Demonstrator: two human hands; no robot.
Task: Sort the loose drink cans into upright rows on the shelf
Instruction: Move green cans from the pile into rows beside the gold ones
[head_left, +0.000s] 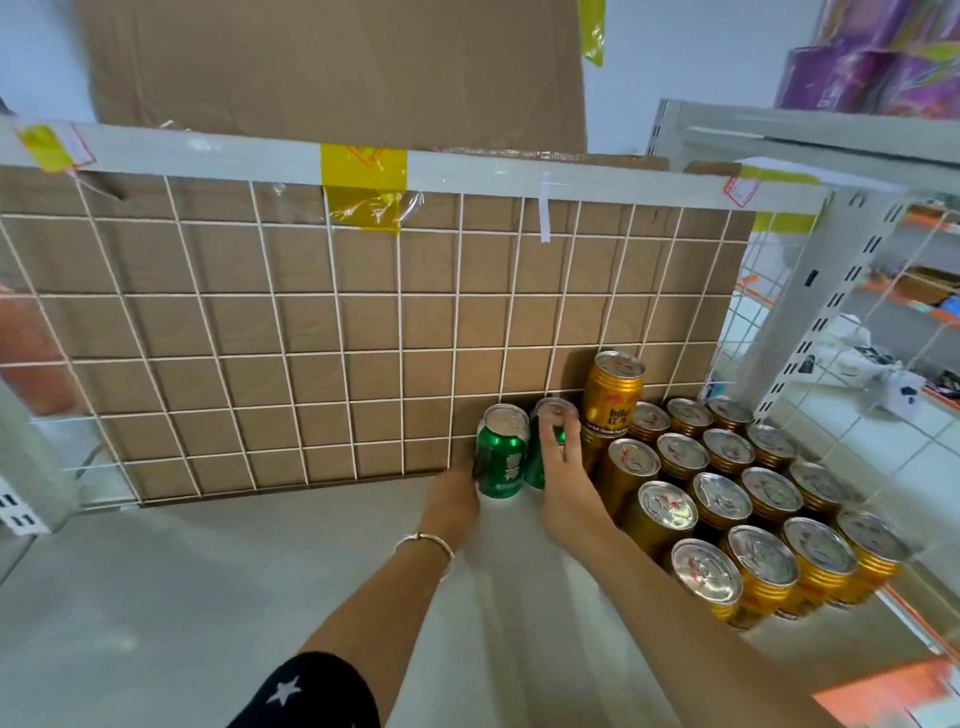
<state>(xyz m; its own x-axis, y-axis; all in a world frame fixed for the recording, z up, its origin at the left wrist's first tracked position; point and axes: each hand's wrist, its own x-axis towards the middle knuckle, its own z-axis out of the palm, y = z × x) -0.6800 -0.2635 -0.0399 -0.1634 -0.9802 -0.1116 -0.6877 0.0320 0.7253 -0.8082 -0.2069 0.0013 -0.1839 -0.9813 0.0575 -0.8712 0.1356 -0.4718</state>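
Two green cans: left green can (501, 457) and right green can (535, 467) stand upright at the back of the shelf (208, 571), touching each other, against the wire grid (336, 295).
Left hand (452, 499): wrapped low round the left green can, near its base.
Right hand (563, 483): thumb and fingers clamped on the upper part of the right green can, fingertips at the rim.
Gold cans (722, 499): upright rows fill the right side, and the right green can sits just beside them.
Stacked gold can (613, 395): sits on top of the back row, close to the right fingers.
Risk, topple: a right-hand pull-out that clips the stacked gold can would likely drop it onto the rows.
Risk, tip: the low left grip gives little control of the top, and nothing on the left would stop a fall.
Risk, alignment: the green pair may end up off line with the gold rows.
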